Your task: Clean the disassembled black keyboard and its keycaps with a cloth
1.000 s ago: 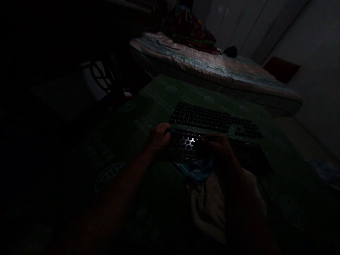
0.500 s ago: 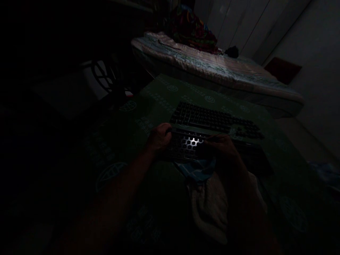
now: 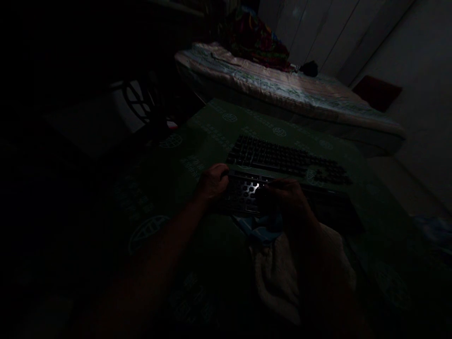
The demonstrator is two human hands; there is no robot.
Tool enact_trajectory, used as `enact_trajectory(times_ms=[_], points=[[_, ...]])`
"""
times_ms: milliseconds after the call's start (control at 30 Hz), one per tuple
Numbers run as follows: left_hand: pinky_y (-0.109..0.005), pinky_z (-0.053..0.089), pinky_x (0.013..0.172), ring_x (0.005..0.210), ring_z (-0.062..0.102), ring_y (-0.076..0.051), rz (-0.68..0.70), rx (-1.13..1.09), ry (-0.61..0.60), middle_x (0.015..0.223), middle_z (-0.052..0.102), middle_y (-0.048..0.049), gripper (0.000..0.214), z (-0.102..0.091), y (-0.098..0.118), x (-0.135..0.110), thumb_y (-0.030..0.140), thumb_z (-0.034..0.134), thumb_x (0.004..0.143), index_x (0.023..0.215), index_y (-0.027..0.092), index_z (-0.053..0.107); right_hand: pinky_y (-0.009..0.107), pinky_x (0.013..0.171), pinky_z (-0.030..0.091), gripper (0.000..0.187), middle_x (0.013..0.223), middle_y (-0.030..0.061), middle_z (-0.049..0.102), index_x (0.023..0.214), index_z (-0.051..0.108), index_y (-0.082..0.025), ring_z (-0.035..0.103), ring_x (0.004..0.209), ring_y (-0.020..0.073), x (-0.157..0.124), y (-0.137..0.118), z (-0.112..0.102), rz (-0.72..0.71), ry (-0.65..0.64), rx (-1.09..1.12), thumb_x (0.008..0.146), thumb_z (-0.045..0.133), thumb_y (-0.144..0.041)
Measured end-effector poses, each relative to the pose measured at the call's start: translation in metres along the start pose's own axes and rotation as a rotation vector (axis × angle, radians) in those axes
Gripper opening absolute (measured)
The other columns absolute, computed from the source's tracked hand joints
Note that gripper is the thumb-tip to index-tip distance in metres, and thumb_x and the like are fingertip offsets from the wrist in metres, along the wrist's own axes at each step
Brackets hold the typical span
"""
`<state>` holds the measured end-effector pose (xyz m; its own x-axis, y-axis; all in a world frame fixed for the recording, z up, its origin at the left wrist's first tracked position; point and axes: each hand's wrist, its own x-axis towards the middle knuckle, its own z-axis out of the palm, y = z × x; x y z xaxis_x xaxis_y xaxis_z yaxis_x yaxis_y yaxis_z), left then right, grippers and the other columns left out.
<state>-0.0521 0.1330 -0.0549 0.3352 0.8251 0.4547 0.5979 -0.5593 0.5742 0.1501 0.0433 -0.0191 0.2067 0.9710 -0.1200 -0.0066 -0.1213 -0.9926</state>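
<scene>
Grips the keyboard frame at its left end with the left hand, with fingers closed on the edge. Has the frame on the desk, just in front of the rows of black keys. Seems to be at fine work beside the frame's lit holes with the right hand; cannot tell whether with fingers pinching anything. Probably calls for a steady left hold and small, light right-hand movements above the frame.

Green table: rows of pale lettering, too dim and small to read | signs: globe-like emblems, crossed by curved lines, repeated among the rows | keys: any markings lost in the dark | readable words: none
</scene>
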Motion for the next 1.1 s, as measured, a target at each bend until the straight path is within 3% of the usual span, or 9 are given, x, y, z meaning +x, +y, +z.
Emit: enact_trajectory(times_ms=[300,633,967,1100], points=[[-0.032,0.048,0.086,0.094,0.06,-0.019,0.002,-0.006,-0.005,0.097,0.064,-0.0074,0.024,-0.001,0.003,0.0,0.013,0.042,0.071,0.087,0.016,0.059,0.029,0.049,0.047,0.026,0.055,0.0028,0.065,0.06,0.066,-0.014,0.059,0.048,0.0165,0.001,-0.001,-0.006,0.012,-0.012,-0.023,0.049,0.078,-0.034],[-0.033,0.047,0.087,0.094,0.059,-0.02,-0.005,-0.008,-0.007,0.096,0.064,-0.0068,0.023,0.001,0.001,-0.001,0.014,0.041,0.072,0.086,0.016,0.06,0.027,0.05,0.047,0.021,0.06,0.0028,0.066,0.066,0.069,-0.014,0.06,0.052,0.0163,-0.003,-0.002,0.007,-0.014,-0.123,-0.076,0.056,0.074,-0.032],[-0.032,0.047,0.088,0.095,0.059,-0.019,-0.01,0.003,-0.01,0.098,0.064,-0.0075,0.025,0.0,0.002,-0.001,0.013,0.041,0.072,0.088,0.016,0.06,0.03,0.048,0.049,0.012,0.055,0.0049,0.067,0.06,0.068,-0.016,0.061,0.048,0.0181,-0.011,-0.013,-0.026,0.026,-0.043,-0.062,0.056,0.072,-0.026],[-0.032,0.047,0.089,0.096,0.059,-0.02,-0.019,0.004,-0.008,0.099,0.064,-0.007,0.025,0.0,0.002,-0.001,0.013,0.042,0.071,0.089,0.016,0.06,0.029,0.049,0.048,0.015,0.055,0.0031,0.066,0.061,0.068,-0.015,0.06,0.048,0.0164,-0.006,-0.009,-0.023,0.029,-0.059,-0.069,0.053,0.075,-0.026]])
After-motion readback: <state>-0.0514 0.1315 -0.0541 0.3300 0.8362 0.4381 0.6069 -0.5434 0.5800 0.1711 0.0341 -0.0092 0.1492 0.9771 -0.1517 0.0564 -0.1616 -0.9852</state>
